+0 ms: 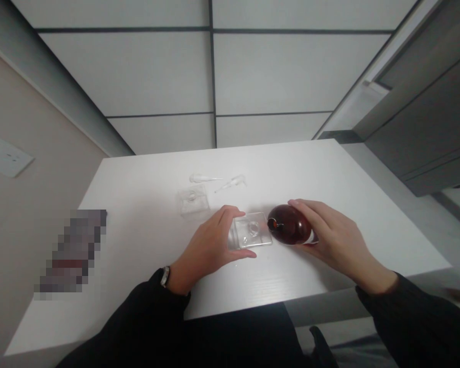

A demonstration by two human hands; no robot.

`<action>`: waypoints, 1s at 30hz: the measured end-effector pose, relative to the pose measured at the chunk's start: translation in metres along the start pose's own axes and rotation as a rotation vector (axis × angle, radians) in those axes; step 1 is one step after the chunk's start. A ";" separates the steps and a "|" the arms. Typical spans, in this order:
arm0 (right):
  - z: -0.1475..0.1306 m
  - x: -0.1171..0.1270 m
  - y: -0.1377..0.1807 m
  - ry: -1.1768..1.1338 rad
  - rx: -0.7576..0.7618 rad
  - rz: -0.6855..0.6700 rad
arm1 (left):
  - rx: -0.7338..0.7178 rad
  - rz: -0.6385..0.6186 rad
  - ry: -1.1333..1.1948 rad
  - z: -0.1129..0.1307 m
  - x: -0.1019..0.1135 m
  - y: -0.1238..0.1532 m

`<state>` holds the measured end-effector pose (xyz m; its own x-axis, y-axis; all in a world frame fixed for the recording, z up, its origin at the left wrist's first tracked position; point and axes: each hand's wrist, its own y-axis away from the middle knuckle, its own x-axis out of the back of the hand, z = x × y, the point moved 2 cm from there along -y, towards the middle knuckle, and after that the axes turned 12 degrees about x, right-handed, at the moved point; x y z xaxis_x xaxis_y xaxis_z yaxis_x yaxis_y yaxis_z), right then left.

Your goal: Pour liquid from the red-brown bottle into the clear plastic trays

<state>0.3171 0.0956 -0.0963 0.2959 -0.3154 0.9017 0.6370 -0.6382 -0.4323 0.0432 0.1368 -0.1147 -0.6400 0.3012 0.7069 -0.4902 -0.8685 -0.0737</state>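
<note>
My right hand [329, 232] is wrapped round a dark brown bottle [291, 225], which is tilted on its side with its mouth pointing left over a clear square dish [253, 232] on the white table [138, 204]. My left hand [210, 245] grips the dish's left edge between thumb and fingers. Both sleeves are black, and a watch shows at my left wrist.
A second clear square dish [193, 200] lies farther back on the table. Behind it lie two clear plastic droppers [203, 178] [232, 182]. A blurred-out dark object [74, 250] sits at the table's left edge. A grey cabinet [425, 117] stands to the right.
</note>
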 end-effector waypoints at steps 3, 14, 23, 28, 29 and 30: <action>0.001 0.003 -0.003 0.018 0.023 -0.013 | 0.005 -0.006 0.012 0.000 0.000 0.000; 0.007 0.009 -0.014 0.054 0.082 -0.040 | 0.005 -0.008 -0.003 -0.001 -0.002 -0.002; 0.008 0.012 -0.020 0.079 0.101 -0.054 | 0.021 -0.004 0.072 -0.004 -0.006 -0.002; 0.008 0.010 -0.020 0.077 0.122 -0.096 | -0.006 0.044 0.235 -0.004 -0.001 -0.001; 0.007 0.010 -0.020 0.076 0.123 -0.103 | 0.000 0.054 0.250 -0.004 0.000 -0.001; 0.007 0.009 -0.020 0.073 0.120 -0.105 | 0.002 0.057 0.256 -0.004 0.002 0.000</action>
<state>0.3121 0.1104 -0.0800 0.1731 -0.3046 0.9366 0.7437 -0.5830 -0.3271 0.0399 0.1390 -0.1161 -0.7954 0.3418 0.5006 -0.4483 -0.8876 -0.1063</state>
